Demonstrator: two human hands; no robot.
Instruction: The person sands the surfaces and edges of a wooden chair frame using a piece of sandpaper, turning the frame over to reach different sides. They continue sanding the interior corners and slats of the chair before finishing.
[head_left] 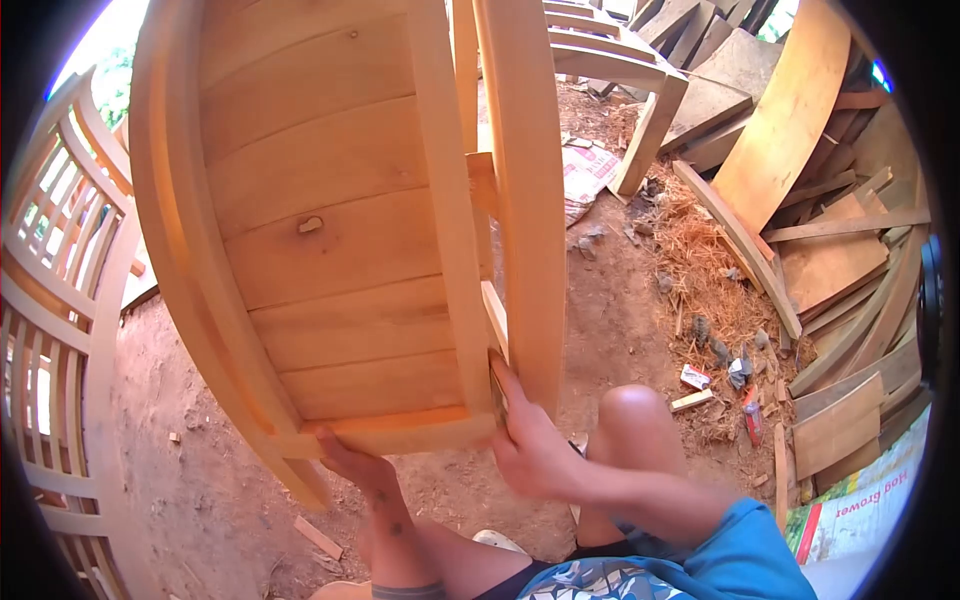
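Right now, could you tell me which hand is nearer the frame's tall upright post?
Right. The right hand is at the upright post's lower end; the left hand holds the bottom rail, further left.

The bare reddish-brown dirt ground (pixel 200 420) carries a loose heap of dry yellow straw (pixel 700 260), with a crumpled printed newspaper sheet (pixel 592 172) near its far side. A small red-and-white packet (pixel 694 377) and a short pale wood block (pixel 692 401) lie just beside each other at the heap's near edge. A thin flat wood offcut (pixel 318 537) lies well apart on the left, and curved pale wooden planks (pixel 850 270) are stacked along the right.
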